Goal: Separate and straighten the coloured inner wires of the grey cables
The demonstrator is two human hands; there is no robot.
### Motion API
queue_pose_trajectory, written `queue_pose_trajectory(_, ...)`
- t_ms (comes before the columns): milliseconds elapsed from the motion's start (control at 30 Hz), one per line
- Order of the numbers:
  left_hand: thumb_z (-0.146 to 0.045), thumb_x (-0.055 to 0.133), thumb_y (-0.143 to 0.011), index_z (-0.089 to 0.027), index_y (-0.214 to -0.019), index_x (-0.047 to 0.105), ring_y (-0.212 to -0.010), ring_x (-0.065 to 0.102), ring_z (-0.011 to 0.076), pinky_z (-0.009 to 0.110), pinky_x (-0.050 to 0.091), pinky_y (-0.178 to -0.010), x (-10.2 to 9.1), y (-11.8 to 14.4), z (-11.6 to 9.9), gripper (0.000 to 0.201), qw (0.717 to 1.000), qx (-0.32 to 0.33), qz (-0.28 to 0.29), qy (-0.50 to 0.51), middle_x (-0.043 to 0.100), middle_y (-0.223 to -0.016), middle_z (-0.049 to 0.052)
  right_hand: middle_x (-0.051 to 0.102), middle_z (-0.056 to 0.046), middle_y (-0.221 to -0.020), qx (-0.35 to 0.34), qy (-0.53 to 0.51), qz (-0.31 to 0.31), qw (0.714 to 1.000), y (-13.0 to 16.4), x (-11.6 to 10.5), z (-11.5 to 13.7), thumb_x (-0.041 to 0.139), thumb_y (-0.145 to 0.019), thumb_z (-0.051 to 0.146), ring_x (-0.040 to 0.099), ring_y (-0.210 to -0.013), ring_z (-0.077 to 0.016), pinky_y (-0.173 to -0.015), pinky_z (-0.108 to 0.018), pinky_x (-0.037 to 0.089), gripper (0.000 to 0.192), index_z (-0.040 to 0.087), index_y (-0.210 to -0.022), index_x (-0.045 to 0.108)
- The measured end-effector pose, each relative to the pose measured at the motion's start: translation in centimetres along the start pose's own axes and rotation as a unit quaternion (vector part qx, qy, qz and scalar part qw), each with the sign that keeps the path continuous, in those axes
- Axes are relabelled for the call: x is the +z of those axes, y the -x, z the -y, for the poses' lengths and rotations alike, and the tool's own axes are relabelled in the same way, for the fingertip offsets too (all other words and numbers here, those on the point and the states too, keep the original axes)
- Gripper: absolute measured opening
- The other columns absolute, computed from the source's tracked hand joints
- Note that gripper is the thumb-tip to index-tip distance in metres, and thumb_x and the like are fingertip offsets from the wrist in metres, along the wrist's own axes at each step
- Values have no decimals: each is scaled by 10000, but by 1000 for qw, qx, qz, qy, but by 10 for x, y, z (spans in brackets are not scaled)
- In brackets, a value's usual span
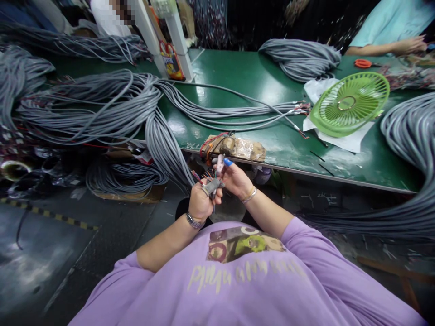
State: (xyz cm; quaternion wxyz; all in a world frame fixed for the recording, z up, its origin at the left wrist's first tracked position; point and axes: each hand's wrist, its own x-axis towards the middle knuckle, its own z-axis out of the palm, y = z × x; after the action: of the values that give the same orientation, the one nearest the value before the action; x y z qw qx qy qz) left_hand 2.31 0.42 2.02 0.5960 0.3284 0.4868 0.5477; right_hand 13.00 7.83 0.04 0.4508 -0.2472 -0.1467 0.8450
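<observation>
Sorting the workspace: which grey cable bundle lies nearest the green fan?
The coiled grey bundle at the table's far edge, just left of the green fan; the others sprawl farther away.

Co-worker's face (122,10) blurred, cable end (212,185) mostly hidden in left hand (200,201), coloured wire tips too small to tell, right-side cable bundle (411,136) cut off by edge

Surface (251,77): glossy green, smooth. Cables (102,104) on it: matt grey plastic sheath. Fan (350,103) at right: green plastic, on white paper (346,141).
</observation>
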Motion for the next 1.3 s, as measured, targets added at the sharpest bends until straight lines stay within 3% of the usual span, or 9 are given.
queue_pose_trajectory(333, -427, 717, -663, -149, -660, 566, -338, 499, 76, 179, 266, -315, 0, -9, 7, 316, 999, -1, -32, 11, 597, -498, -13, 648, -7, -668, -38, 46, -26, 998, -5, 4, -2, 625, -839, 507, 524, -562, -95, -539, -219, 439, 356, 161, -757, 651)
queue_pose_trajectory(800, -435, 721, -658, -152, -661, 560, -333, 495, 75, 177, 263, -318, -2, -12, 13, 325, 1000, -8, -24, -6, 594, -489, -11, 597, 19, -588, -37, -18, -90, 995, -11, 10, -6, 699, -802, 425, 503, -533, -96, -527, -227, 398, 296, 163, -692, 620)
queue_pose_trajectory(1133, -436, 730, -642, -153, -686, 573, -326, 494, 77, 174, 270, -313, -1, 1, 3, 327, 999, -1, -36, 3, 600, -487, -12, 676, -29, -749, 22, 1, -2, 1000, 1, 1, 1, 480, -849, 665, 531, -563, -108, -518, -228, 442, 531, 164, -850, 655)
queue_pose_trajectory(1300, -399, 711, -643, -146, -697, 587, -334, 495, 76, 174, 273, -318, -3, 1, 1, 286, 999, 8, -43, 23, 606, -497, -9, 674, -19, -752, 9, 26, 9, 1000, 3, -1, 5, 548, -881, 528, 561, -616, -106, -516, -205, 448, 390, 158, -843, 665)
